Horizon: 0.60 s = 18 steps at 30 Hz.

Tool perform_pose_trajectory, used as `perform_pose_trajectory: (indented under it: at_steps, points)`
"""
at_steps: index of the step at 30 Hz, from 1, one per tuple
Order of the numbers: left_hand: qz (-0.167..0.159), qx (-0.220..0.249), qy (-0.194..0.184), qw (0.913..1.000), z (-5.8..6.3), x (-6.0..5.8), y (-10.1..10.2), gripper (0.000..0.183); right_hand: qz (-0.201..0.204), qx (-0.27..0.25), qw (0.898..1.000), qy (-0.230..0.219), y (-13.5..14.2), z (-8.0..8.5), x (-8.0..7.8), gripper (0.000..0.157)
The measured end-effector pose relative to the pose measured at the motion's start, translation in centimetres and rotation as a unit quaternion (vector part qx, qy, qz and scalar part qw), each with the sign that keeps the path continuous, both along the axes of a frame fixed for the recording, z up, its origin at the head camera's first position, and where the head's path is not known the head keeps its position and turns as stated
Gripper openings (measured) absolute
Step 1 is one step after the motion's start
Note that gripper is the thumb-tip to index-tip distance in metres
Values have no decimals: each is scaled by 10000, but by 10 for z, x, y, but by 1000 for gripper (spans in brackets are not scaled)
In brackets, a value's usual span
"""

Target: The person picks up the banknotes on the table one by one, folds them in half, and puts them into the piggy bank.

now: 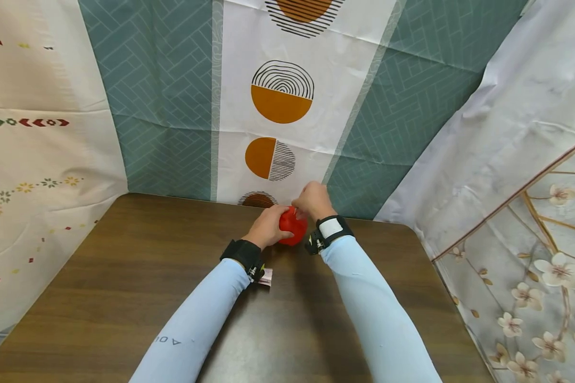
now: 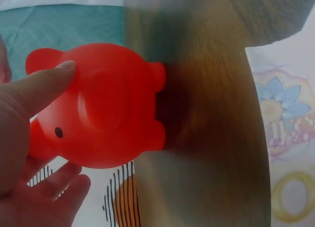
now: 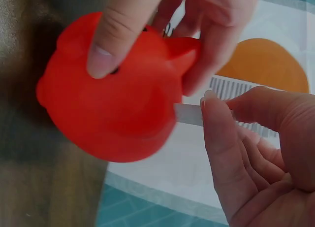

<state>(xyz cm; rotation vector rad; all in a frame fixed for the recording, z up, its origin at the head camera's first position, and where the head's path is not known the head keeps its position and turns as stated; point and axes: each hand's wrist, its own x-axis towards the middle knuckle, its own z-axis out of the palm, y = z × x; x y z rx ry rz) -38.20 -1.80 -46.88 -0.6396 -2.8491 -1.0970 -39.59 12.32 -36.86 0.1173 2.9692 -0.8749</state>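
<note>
Right hand point(image 1: 312, 199) pinches a pale strip point(image 3: 189, 113) touching the red pig point(image 2: 108, 104) (sleeve lettering point(image 1: 167, 340) unclear) that the left hand point(image 1: 267, 227) grips.

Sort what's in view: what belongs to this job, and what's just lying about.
In the job:
pig
strip, end at the pig
left grip, holding the pig
right grip, pinching the strip

Lying about:
paper on the table, perhaps spare

Two hands point(image 1: 267, 229) point(image 1: 313, 200), one pig point(image 2: 110, 109), seemingly two paper slips point(image 2: 290, 118) point(image 3: 190, 114)
</note>
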Motion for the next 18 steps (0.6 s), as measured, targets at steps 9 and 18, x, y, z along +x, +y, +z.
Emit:
perform_pose_trajectory:
  at_steps: [9, 18]
  points:
    - [-5, -4, -19, 10000, -1, 1, -1, 77, 348, 598, 9942, 818, 11, -39, -10, 20]
    - [-23, -48, -28, 10000, 1, -1, 0, 76, 586, 719, 9837, 1543, 15, -67, -8, 20]
